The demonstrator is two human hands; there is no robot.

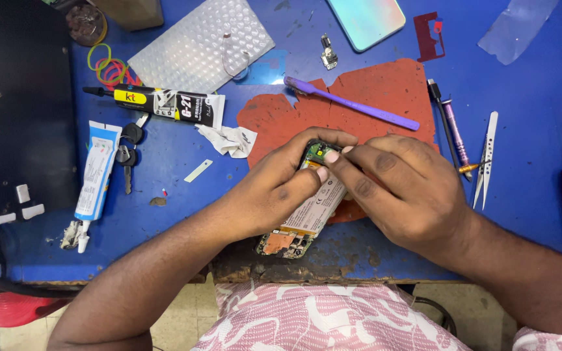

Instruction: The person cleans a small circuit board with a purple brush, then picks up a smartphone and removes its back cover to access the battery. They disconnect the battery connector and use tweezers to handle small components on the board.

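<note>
We held the opened smartphone with its exposed white battery [307, 208] on the worn red mat [372, 97]; our left hand [274, 185] gripped its top end to steady it, while our right hand [398, 188] pinched narrowly there.

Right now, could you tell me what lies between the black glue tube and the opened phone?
In the head view, a crumpled white tissue lies between the black glue tube and the opened phone.

Head camera looks straight down, close over workbench [372, 257].
</note>
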